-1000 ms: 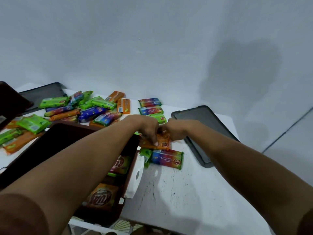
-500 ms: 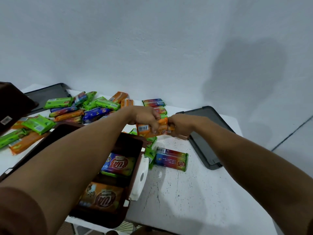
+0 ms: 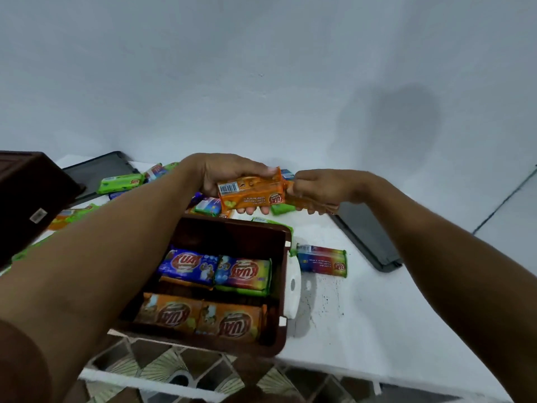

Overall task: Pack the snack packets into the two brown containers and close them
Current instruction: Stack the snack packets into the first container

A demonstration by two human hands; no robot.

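Above the brown container (image 3: 286, 289), orange packets (image 3: 251, 193) in both hands' grip

Orange packets (image 3: 252, 194) between 2 hands (image 3: 229, 177)

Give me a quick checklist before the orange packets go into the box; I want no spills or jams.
1. Packets held: ok. Left hand and right hand both grip the orange packets.
2. Box open: ok, no lid on it.
3. Room inside: cannot tell. Four packets show on top; the left arm hides part of the box.
4. Path clear: ok. The packets hang just behind the box's far wall.
5. Box stable: not ok. Its near edge juts past the table edge.
6. Lid within reach: ok, on the table to the right.
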